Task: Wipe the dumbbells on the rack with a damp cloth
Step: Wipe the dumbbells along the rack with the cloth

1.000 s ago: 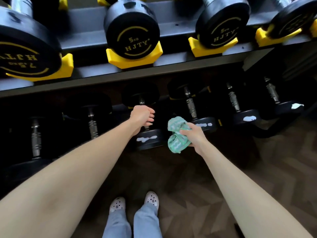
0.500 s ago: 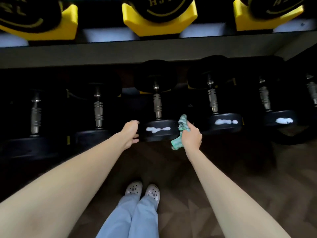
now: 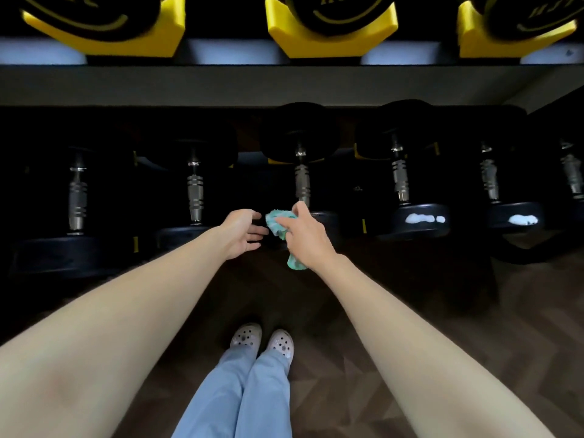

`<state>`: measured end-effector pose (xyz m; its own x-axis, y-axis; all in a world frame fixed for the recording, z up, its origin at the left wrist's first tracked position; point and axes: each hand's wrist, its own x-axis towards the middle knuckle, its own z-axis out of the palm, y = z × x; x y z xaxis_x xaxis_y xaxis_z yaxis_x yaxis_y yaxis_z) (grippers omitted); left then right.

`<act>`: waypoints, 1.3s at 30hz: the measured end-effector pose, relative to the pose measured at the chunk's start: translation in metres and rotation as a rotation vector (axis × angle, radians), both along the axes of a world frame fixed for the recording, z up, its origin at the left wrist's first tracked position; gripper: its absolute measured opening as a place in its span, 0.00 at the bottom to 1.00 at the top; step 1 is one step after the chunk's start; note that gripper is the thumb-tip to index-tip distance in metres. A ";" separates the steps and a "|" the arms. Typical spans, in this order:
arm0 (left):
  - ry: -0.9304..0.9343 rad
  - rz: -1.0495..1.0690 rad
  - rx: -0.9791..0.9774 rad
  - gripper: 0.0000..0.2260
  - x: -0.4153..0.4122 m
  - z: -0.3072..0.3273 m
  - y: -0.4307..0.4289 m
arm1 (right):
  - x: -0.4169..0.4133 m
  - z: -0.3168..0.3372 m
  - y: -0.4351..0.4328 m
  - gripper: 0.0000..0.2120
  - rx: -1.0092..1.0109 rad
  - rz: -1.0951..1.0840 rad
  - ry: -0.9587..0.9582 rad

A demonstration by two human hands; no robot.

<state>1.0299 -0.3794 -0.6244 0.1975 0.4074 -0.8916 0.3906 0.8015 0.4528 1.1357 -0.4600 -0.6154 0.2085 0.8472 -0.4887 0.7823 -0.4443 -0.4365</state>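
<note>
- Cloth [image 3: 276,224]: green and white, bunched, at centre frame. It lies against the near head of the centre dumbbell [image 3: 302,181] on the lower tier of the rack [image 3: 284,85]. A tail hangs below the hand.
- Right hand [image 3: 305,237]: grips the cloth, fingers curled round it, one finger raised toward the dumbbell's steel handle.
- Left hand [image 3: 241,232]: just left of the cloth, fingers loosely spread, holding nothing. Whether its fingertips touch the cloth cannot be told.
- Lower tier: a row of black dumbbells. The right dumbbells [image 3: 417,219], two of them, bear white smears on their near heads.
- Upper tier, top edge: black heads seated in yellow cradles [image 3: 328,36].
- Bottom centre: pale shoes [image 3: 262,341] on a dark wood floor [image 3: 442,327].
</note>
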 end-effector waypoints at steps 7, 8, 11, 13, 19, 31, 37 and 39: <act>0.022 0.041 0.005 0.19 -0.002 0.008 0.005 | 0.009 0.024 0.002 0.16 -0.243 0.450 -0.109; 0.027 0.044 0.007 0.18 -0.001 0.010 0.005 | 0.011 0.026 -0.001 0.16 -0.272 0.452 -0.118; 0.044 0.054 0.015 0.17 0.003 0.016 0.008 | 0.030 0.032 -0.009 0.19 -0.337 0.193 0.023; 0.056 0.059 0.019 0.17 0.009 0.019 0.011 | 0.050 0.037 -0.011 0.21 -0.331 -0.121 0.233; -0.119 -0.037 -0.011 0.16 0.027 0.035 0.015 | 0.078 0.046 -0.022 0.14 -0.054 -0.923 1.260; -0.313 -0.158 -0.293 0.06 0.046 0.054 0.018 | 0.072 0.039 -0.029 0.21 0.160 -1.024 1.331; -0.325 -0.004 -0.286 0.11 0.053 0.055 0.019 | 0.067 0.036 -0.029 0.19 0.098 -0.921 1.172; -0.325 -0.025 -0.250 0.11 0.054 0.057 0.020 | 0.069 0.037 -0.031 0.22 0.053 -0.880 1.234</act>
